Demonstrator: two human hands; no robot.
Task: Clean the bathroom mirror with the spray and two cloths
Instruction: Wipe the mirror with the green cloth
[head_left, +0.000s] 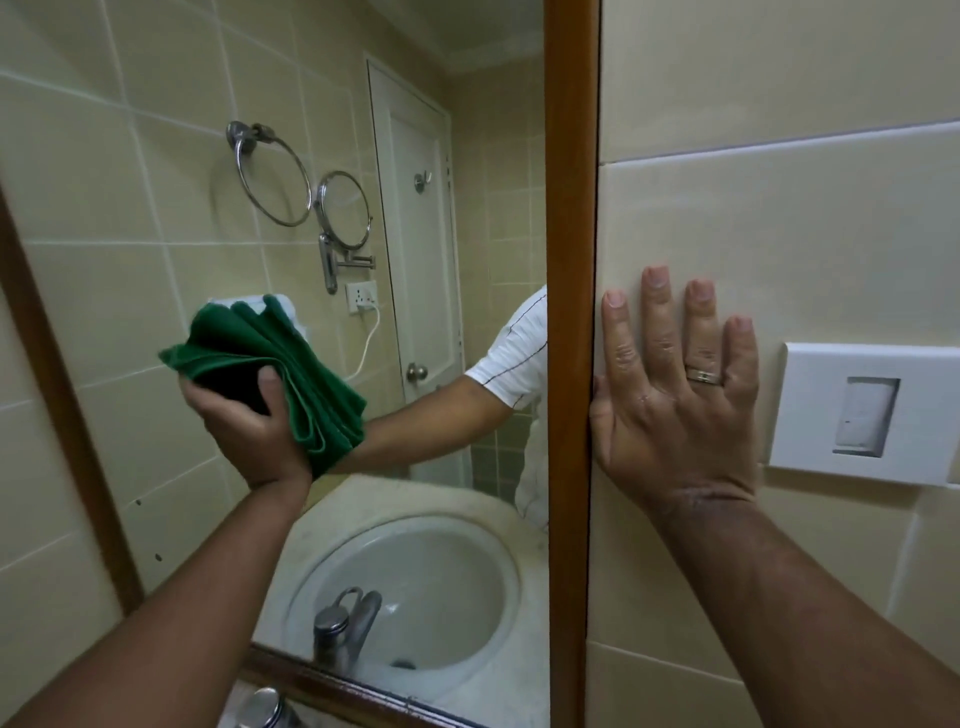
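Item: green cloth (291, 364), bunched and folded, gripped in your left hand (249, 426), fingers closed round it, pressed to the mirror (156, 260) left of centre. Your right hand (675, 395) lay flat and empty, fingers spread, on the tiled wall (779, 208) beside the wooden frame (569, 260), near a white switch plate (867, 410).

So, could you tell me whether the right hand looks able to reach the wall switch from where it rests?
Probably yes: the right hand lies flat on the tile, empty, and the wall switch sits just beside its little finger with nothing between.
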